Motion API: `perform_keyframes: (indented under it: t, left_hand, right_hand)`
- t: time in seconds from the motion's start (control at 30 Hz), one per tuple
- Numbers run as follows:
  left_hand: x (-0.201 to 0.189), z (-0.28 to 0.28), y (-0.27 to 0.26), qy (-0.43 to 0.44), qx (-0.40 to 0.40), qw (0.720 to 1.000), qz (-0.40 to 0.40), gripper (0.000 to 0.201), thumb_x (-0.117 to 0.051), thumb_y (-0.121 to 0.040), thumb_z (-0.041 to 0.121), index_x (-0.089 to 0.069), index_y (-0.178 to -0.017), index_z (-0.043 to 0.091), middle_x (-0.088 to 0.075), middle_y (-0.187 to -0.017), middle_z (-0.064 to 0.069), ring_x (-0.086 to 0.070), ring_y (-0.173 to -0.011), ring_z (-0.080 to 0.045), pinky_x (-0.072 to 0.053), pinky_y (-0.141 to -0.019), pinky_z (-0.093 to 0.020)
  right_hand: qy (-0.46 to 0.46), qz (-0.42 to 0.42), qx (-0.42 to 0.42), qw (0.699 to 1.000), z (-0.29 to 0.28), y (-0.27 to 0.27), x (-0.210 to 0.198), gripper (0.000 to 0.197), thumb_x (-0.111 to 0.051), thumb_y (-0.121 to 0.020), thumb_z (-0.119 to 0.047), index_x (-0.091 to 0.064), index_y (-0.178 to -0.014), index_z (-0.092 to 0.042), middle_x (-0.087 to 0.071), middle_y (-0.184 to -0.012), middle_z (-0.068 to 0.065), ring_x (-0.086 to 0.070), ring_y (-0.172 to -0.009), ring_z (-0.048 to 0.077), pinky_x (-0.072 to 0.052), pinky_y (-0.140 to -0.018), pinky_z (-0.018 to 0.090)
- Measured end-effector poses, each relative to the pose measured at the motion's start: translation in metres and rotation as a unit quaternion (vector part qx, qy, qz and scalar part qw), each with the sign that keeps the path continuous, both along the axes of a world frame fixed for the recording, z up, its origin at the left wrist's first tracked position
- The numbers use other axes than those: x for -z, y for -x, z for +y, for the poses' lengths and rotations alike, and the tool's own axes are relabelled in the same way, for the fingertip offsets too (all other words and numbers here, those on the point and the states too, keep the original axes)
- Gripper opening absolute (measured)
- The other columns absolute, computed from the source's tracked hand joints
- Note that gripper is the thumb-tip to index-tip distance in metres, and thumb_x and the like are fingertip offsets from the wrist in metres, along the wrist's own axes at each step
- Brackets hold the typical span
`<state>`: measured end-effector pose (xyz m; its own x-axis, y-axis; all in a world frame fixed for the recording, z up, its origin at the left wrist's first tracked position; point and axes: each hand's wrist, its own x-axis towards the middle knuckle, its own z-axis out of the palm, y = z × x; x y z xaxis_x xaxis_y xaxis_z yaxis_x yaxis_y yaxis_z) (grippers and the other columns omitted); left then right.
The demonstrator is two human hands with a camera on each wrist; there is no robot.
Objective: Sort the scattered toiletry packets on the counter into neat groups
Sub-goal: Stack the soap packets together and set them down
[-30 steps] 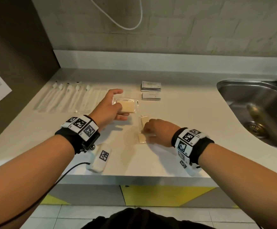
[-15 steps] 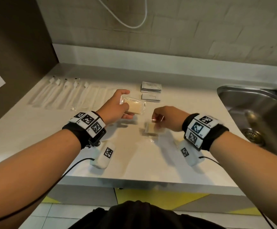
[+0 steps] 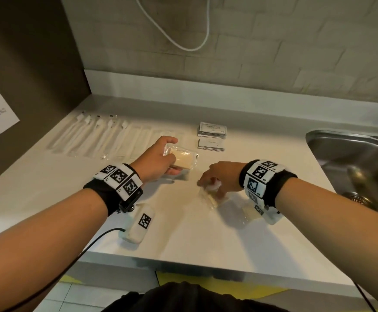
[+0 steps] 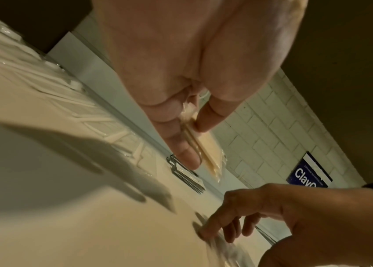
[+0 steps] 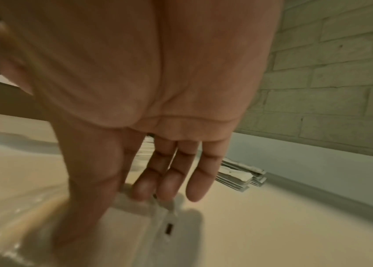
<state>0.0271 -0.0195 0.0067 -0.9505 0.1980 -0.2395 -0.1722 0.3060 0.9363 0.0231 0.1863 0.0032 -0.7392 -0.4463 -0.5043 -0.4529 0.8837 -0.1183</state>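
White counter (image 3: 206, 239) carrying everything. Row of long clear-wrapped sticks (image 3: 97, 138) lying side by side at 10 o'clock, near back edge. Two small stacks of white sachets (image 3: 211, 137) sitting at 12 o'clock, one just behind other. Clear soap packets (image 3: 208, 200) lying at centre, another (image 3: 250, 213) just beside at 3 o'clock, blurred. Steel sink (image 3: 350, 154) sitting sunk into counter at 2 o'clock.
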Motion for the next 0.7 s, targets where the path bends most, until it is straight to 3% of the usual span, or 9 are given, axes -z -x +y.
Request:
perform_keyframes:
  t: [0.07,0.17,0.27,0.37,0.47,0.53,0.57,0.63,0.7]
  left_hand:
    - [0.0,-0.002,-0.001,0.0,-0.008,1.0,-0.001,0.048,-0.046,-0.095,-0.001,-0.042,-0.134,0.026,-0.053,-0.127,-0.021,-0.072,-0.079,-0.021,-0.061,-0.066,-0.028]
    - [0.003,-0.005,-0.001,0.006,-0.016,1.0,0.002,0.042,-0.047,-0.094,-0.001,-0.046,-0.128,0.022,-0.052,-0.128,-0.017,-0.072,-0.079,-0.022,-0.06,-0.06,-0.024]
    - [0.007,-0.005,-0.004,-0.003,-0.023,0.999,-0.03,0.038,-0.046,-0.094,0.0,-0.047,-0.123,0.024,-0.056,-0.121,-0.014,-0.073,-0.087,-0.029,-0.062,-0.072,-0.042]
    - [0.01,0.001,-0.008,-0.008,-0.026,0.999,-0.041,0.036,-0.044,-0.094,-0.002,-0.047,-0.119,0.023,-0.059,-0.109,-0.016,-0.07,-0.076,-0.026,-0.059,-0.078,-0.051]
    - [0.01,0.012,-0.009,-0.023,-0.012,0.999,-0.023,0.038,-0.045,-0.09,-0.006,-0.05,-0.114,0.023,-0.059,-0.1,-0.015,-0.066,-0.065,-0.018,-0.061,-0.074,-0.042]
    - [0.008,0.019,-0.008,-0.033,-0.004,0.999,-0.006,0.041,-0.046,-0.089,-0.01,-0.052,-0.117,0.019,-0.057,-0.112,-0.017,-0.067,-0.077,-0.022,-0.06,-0.069,-0.032]
    - [0.008,0.022,-0.007,-0.049,0.003,0.999,-0.006,0.042,-0.046,-0.089,-0.012,-0.053,-0.118,0.018,-0.055,-0.118,-0.017,-0.068,-0.085,-0.026,-0.06,-0.074,-0.035]
    - [0.005,0.028,-0.005,-0.068,0.015,0.998,-0.009,0.041,-0.047,-0.091,-0.011,-0.056,-0.114,0.021,-0.055,-0.119,-0.014,-0.069,-0.096,-0.031,-0.06,-0.081,-0.039]
    - [0.002,0.032,-0.005,-0.089,0.007,0.996,-0.01,0.038,-0.043,-0.093,-0.008,-0.058,-0.11,0.022,-0.056,-0.116,-0.012,-0.068,-0.099,-0.03,-0.061,-0.076,-0.033]
  right_hand:
    - [-0.013,0.032,0.001,0.999,0.004,0.005,0.001,0.05,-0.076,-0.079,-0.023,-0.059,-0.126,-0.024,-0.057,-0.125,0.002,-0.055,-0.115,0.023,-0.044,-0.091,0.029]
    - [-0.002,0.033,0.048,0.998,0.015,0.008,0.001,0.047,-0.079,-0.075,-0.031,-0.063,-0.117,-0.017,-0.056,-0.12,0.003,-0.054,-0.112,0.025,-0.045,-0.094,0.035]
    - [0.093,0.028,0.099,0.99,0.024,0.008,-0.004,0.031,-0.079,-0.075,-0.03,-0.062,-0.094,-0.013,-0.06,-0.096,-0.003,-0.054,-0.091,0.019,-0.044,-0.078,0.029]
    - [0.195,0.05,0.122,0.972,0.026,0.007,-0.021,0.031,-0.082,-0.073,-0.028,-0.051,-0.074,-0.024,-0.056,-0.074,-0.009,-0.05,-0.069,0.015,-0.039,-0.061,0.023]
    - [0.304,0.035,0.15,0.94,0.021,0.004,-0.038,0.032,-0.086,-0.069,-0.023,-0.054,-0.075,-0.024,-0.058,-0.07,-0.005,-0.05,-0.061,0.012,-0.044,-0.06,0.024]
    - [0.343,0.031,0.15,0.927,0.018,0.003,-0.043,0.03,-0.085,-0.069,-0.018,-0.057,-0.078,-0.024,-0.064,-0.074,0.002,-0.054,-0.063,0.015,-0.047,-0.06,0.027]
    - [0.346,0.037,0.149,0.926,0.018,0.003,-0.044,0.027,-0.084,-0.071,-0.016,-0.059,-0.079,-0.024,-0.067,-0.078,0.005,-0.055,-0.064,0.015,-0.048,-0.06,0.027]
    - [0.345,0.058,0.16,0.923,0.019,0.003,-0.043,0.023,-0.08,-0.076,-0.014,-0.06,-0.08,-0.024,-0.07,-0.082,0.005,-0.059,-0.066,0.016,-0.052,-0.06,0.03]
    - [0.344,0.064,0.177,0.92,0.021,0.002,-0.041,0.021,-0.079,-0.077,-0.014,-0.061,-0.083,-0.022,-0.071,-0.083,0.003,-0.064,-0.07,0.022,-0.057,-0.063,0.035]
